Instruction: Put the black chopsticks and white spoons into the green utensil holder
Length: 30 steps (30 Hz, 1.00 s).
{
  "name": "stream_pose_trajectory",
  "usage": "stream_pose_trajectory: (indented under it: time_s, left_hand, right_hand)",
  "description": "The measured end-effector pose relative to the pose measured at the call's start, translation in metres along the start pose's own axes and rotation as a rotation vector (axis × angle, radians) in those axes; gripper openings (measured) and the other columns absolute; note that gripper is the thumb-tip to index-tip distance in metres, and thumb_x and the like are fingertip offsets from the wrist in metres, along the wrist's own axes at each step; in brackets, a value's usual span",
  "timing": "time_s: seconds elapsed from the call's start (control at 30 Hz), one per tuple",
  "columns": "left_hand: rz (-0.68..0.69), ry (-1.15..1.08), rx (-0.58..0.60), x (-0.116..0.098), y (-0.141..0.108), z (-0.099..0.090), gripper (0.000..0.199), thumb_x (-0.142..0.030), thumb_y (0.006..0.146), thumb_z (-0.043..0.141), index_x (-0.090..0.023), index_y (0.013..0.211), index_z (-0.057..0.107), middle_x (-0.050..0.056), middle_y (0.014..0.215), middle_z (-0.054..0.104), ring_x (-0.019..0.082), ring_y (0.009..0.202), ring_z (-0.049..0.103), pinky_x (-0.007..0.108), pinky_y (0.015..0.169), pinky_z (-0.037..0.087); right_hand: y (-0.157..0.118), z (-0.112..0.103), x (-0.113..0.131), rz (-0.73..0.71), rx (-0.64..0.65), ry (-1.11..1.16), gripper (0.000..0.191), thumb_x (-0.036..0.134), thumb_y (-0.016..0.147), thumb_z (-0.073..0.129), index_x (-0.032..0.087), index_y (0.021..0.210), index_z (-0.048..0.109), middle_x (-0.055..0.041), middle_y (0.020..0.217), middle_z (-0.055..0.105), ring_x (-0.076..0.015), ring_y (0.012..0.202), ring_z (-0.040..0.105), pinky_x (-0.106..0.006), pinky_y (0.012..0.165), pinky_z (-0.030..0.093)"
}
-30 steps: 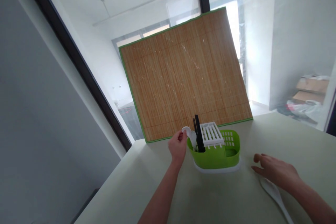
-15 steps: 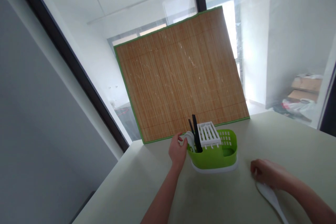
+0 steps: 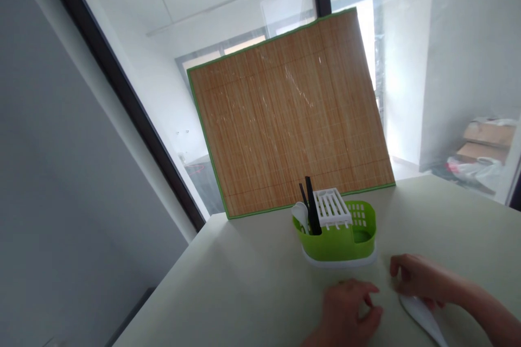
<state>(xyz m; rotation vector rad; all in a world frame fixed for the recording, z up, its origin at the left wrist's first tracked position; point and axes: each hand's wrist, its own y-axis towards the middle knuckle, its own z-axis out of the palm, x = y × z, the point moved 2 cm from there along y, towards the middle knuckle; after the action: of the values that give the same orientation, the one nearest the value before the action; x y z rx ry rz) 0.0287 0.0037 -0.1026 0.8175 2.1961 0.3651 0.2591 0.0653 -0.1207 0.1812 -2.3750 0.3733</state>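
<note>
A green holder with a white base [image 3: 340, 246] stands on the table, with a white slotted rack [image 3: 331, 207] on top. Black chopsticks [image 3: 312, 209] and a small white spoon [image 3: 300, 212] stand upright in its left part. In front of the holder is my left hand [image 3: 350, 309], slightly blurred, fingers curled but apart, holding nothing. My right hand [image 3: 417, 279] is to the right, fingers bent down at the upper end of a larger white spoon [image 3: 421, 314] lying on the table; its fingertips are partly hidden.
A bamboo mat with green edging [image 3: 288, 119] leans upright against the window behind the holder. The pale tabletop [image 3: 240, 276] ends at a slanting left edge beside a grey wall [image 3: 61, 173]. Cardboard boxes [image 3: 488, 135] are beyond the glass.
My left hand has let go of the small white spoon in the holder and moved down and right, towards my right hand. My right hand stays by the larger spoon. The view has shifted slightly.
</note>
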Motion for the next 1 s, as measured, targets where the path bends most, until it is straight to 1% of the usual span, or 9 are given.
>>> stream_pose_trajectory:
  time_s: [0.07,0.13,0.23,0.4,0.5,0.6,0.73,0.83,1.0]
  left_hand:
    - [0.096,0.045,0.105,-0.007,-0.004,0.025,0.038,-0.03,0.069,0.073,-0.031,0.106,0.065,-0.001,0.076,0.069,0.018,0.068,0.064,0.026,0.064,0.048]
    - [0.134,0.126,0.137,-0.008,-0.007,0.042,0.045,-0.039,0.066,0.075,-0.035,0.11,0.064,0.0,0.072,0.067,0.021,0.064,0.064,0.027,0.058,0.048]
    - [0.133,0.205,0.137,-0.005,-0.007,0.048,0.046,-0.044,0.069,0.073,-0.04,0.114,0.062,0.001,0.073,0.066,0.022,0.064,0.063,0.029,0.056,0.046]
    - [0.091,0.38,0.136,-0.001,-0.004,0.024,0.028,-0.033,0.071,0.07,-0.029,0.099,0.065,0.004,0.074,0.064,0.024,0.07,0.061,0.031,0.058,0.046]
    - [0.032,0.43,0.065,0.0,-0.002,0.003,0.026,-0.024,0.072,0.067,-0.029,0.097,0.066,0.006,0.082,0.062,0.025,0.077,0.06,0.032,0.06,0.047]
    - [-0.036,0.383,-0.027,0.007,-0.001,-0.012,0.025,-0.016,0.07,0.065,-0.027,0.092,0.066,0.007,0.096,0.063,0.026,0.088,0.059,0.034,0.069,0.048]
    - [-0.196,0.233,-0.072,0.021,0.0,-0.023,0.017,-0.013,0.073,0.062,-0.024,0.084,0.067,0.003,0.083,0.068,0.022,0.078,0.062,0.032,0.069,0.048]
    - [-0.291,0.113,-0.207,0.027,0.002,-0.033,0.012,-0.016,0.077,0.06,-0.023,0.084,0.067,0.001,0.077,0.069,0.018,0.07,0.062,0.028,0.065,0.047]
    - [-0.36,-0.115,-0.48,0.027,0.006,-0.051,0.011,-0.025,0.083,0.056,-0.019,0.081,0.065,0.0,0.072,0.065,0.013,0.064,0.058,0.022,0.058,0.044]
  right_hand:
    - [-0.001,0.009,0.005,-0.027,0.042,0.084,0.024,0.02,0.06,0.055,0.02,0.084,0.056,0.0026,0.069,0.062,-0.011,0.03,0.052,-0.018,0.022,0.029]
    - [-0.003,0.017,0.013,-0.063,0.073,0.148,0.023,0.019,0.061,0.053,0.02,0.083,0.055,0.0036,0.066,0.061,-0.0108,0.031,0.053,-0.017,0.023,0.031]
    - [-0.005,0.026,0.025,-0.133,0.108,0.196,0.016,0.021,0.065,0.051,0.02,0.08,0.056,0.0044,0.059,0.06,-0.0106,0.032,0.054,-0.016,0.025,0.032]
    - [-0.003,0.038,0.041,-0.177,0.165,0.256,0.014,0.027,0.075,0.047,0.019,0.081,0.056,0.0071,0.046,0.053,-0.0111,0.035,0.054,-0.016,0.03,0.036]
    - [-0.003,0.041,0.052,-0.213,0.163,0.278,0.018,0.032,0.08,0.046,0.019,0.084,0.058,0.0074,0.045,0.051,-0.0109,0.037,0.052,-0.017,0.034,0.037]
    - [-0.008,0.037,0.067,-0.322,0.088,0.19,0.022,0.036,0.083,0.049,0.019,0.08,0.062,0.004,0.056,0.058,-0.011,0.046,0.054,-0.018,0.04,0.038]
    - [-0.014,0.03,0.081,-0.434,-0.107,-0.096,0.016,0.034,0.078,0.059,0.02,0.074,0.066,0.0,0.072,0.065,-0.0166,0.067,0.059,-0.025,0.06,0.044]
    - [-0.013,0.03,0.084,-0.444,-0.2,-0.252,0.017,0.029,0.079,0.056,0.02,0.068,0.065,-0.0033,0.079,0.065,-0.0195,0.072,0.061,-0.028,0.066,0.044]
    - [-0.01,0.037,0.088,-0.49,-0.18,-0.225,0.028,0.033,0.091,0.044,0.021,0.081,0.067,-0.0046,0.082,0.066,-0.021,0.078,0.064,-0.028,0.071,0.045]
